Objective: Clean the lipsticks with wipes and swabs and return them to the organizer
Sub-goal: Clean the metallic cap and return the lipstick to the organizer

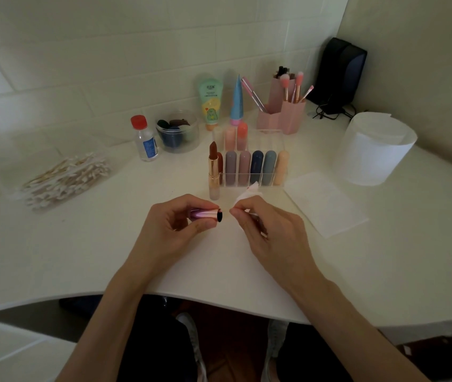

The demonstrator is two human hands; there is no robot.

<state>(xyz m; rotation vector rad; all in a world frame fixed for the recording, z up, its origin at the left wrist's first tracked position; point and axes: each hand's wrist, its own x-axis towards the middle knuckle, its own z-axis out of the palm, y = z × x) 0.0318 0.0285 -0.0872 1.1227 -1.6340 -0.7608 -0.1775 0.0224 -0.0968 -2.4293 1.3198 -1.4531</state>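
Your left hand was clamped on a shiny pink-purple lipstick cap, thumb below and fingers curled over the top. The cap lay sideways, with its dark open mouth turned toward your right hand. That right hand sat just beside the cap's mouth, its thumb and fingers pinched together on a crumpled white wipe. The loose end of the wipe stuck up beyond your knuckles. I could not tell whether the wipe touched the cap. Just beyond your left fingertips, the uncapped lipstick stood upright on the table with its brown bullet exposed, right against the near left corner of the clear organizer. The organizer stood beyond both hands, with a row of capped lipsticks in its front slots and a few more behind. A flat wipe sheet lay to the outside of your right hand, and the white roll stood farther out beyond it. The bag of cotton swabs lay well out from your left hand, with a small red-capped bottle beyond it.
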